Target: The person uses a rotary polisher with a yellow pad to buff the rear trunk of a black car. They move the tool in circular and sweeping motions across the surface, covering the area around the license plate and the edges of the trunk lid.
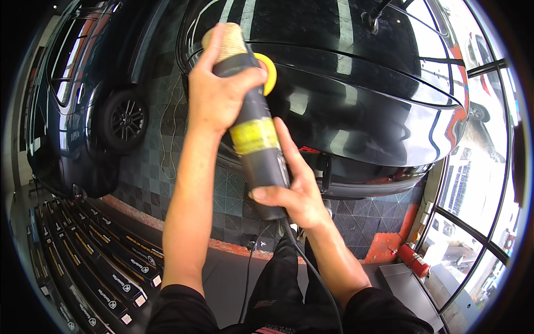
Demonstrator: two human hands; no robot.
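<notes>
A black electric polisher (258,147) with a yellow tape band points away from me. Its yellow foam pad (270,71) rests against the glossy black body of a car (356,111). My left hand (219,92) grips the front of the polisher near its cloth-wrapped head. My right hand (292,192) holds the rear of its body, where a black cord (314,273) leaves and runs down past my legs.
A second dark car (94,94) with a black wheel stands at the left on grey tiled flooring. Long dark boxes (94,261) lie in a row at the lower left. A red fire extinguisher (413,260) lies by the window wall at the right.
</notes>
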